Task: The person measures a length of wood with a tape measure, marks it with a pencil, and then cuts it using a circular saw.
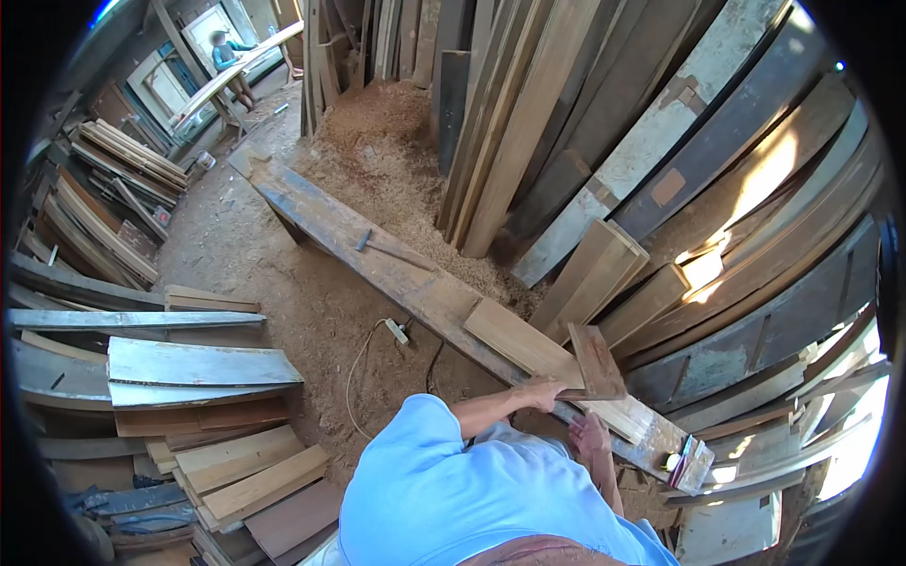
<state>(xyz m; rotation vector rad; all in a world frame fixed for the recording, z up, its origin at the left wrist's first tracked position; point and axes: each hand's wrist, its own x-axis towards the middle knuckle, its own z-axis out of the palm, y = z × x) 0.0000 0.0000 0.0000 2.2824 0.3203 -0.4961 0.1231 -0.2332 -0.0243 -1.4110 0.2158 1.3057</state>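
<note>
A pale board (519, 341) lies lengthwise on a long, worn workbench plank (311, 209). Across it rests a brown L-shaped wooden piece (595, 360), like a carpenter's square. My left hand (538, 394) is closed at the near end of that piece, by the board's edge. Just right of it and nearer to me, my right hand (591, 434) is at the bench's near edge with its fingers curled; whatever they hold is too small to make out. A hammer (396, 253) lies farther up the bench.
Tall planks (514, 123) lean behind the bench. Stacked boards (236, 481) lie at left, near a power socket (396, 331) and its cord on the dirt floor. Small items (689, 462) stand on the bench's right end. Far off, a person (225, 52) is at another table.
</note>
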